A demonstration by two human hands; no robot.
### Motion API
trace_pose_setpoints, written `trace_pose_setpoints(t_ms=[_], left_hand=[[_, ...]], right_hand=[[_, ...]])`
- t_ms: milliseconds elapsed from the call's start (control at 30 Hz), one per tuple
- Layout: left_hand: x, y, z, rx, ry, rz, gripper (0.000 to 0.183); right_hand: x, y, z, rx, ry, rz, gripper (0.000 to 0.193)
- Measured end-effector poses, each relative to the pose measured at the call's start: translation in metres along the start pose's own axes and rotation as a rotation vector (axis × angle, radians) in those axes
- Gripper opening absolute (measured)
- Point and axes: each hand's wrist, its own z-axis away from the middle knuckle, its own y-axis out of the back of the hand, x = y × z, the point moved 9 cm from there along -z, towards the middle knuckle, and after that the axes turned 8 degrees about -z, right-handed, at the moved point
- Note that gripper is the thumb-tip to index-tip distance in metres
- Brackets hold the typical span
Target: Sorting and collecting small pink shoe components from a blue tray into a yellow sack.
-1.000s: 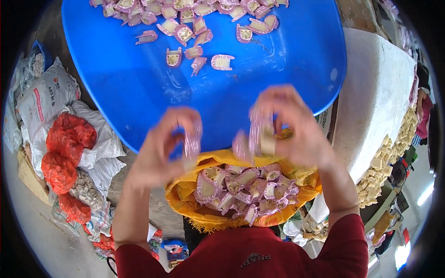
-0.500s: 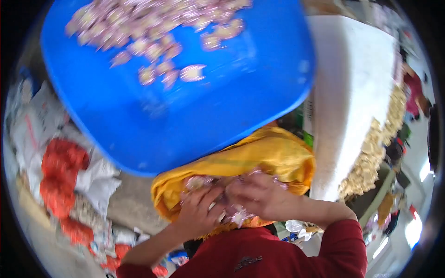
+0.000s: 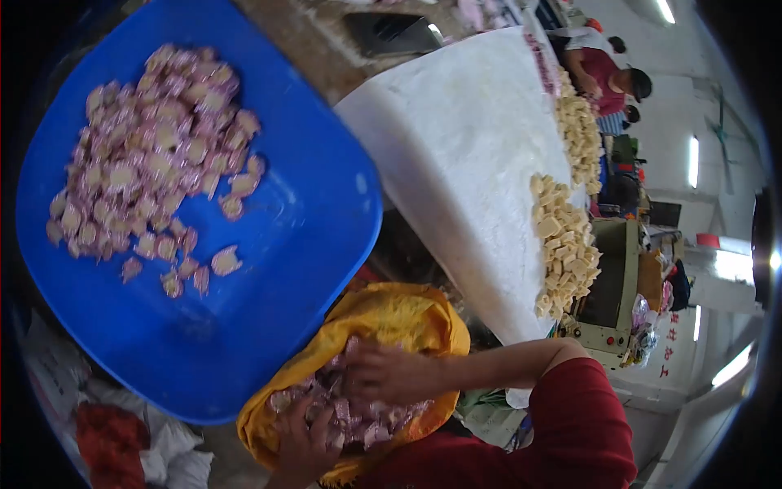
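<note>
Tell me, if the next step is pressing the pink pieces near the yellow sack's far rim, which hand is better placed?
Probably the right hand: it lies over the glittery pink pieces, closer to the far rim of the yellow sack, while the left hand is at the near-left side.

On my feed: dark red shirt [image 3: 456,460], cloth plain where I can see it. Right sleeve [image 3: 582,416] same red, short, loose, softly creased, hem near elbow. Right forearm [image 3: 505,363] bare below hem. Right hand [image 3: 391,375] ungloved, left hand [image 3: 303,444] likewise. Left sleeve hidden from me.
</note>
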Motion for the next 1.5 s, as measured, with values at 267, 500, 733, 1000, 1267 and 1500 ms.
trace_pose_setpoints(t_ms=[267, 500, 733, 1000, 1267, 1500], left_hand=[[0.006, 0.056, -0.012, 0.274, -0.190, -0.003, 0.052], [-0.192, 0.085, -0.084, 0.448, 0.613, -0.147, 0.064], [-0.243, 0.041, -0.139, 0.239, 0.957, -0.321, 0.072], [-0.223, 0.037, -0.105, 0.246, 0.595, 0.242, 0.033], [-0.024, 0.052, -0.002, 0.001, 0.153, 0.427, 0.032], [0.036, -0.037, 0.031, 0.193, -0.026, -0.161, 0.056]], right_hand=[[0.007, 0.051, -0.020, -0.195, -0.163, 0.048, 0.038], [0.121, 0.107, -0.150, 0.224, -0.396, -0.087, 0.050], [0.194, 0.036, -0.234, 0.067, -0.662, 0.220, 0.051], [0.174, 0.027, -0.193, 0.078, -0.524, -0.177, 0.056], [0.025, 0.071, -0.047, 0.120, -0.316, -0.353, 0.047], [-0.006, -0.018, 0.030, 0.143, -0.414, 0.168, 0.051]])
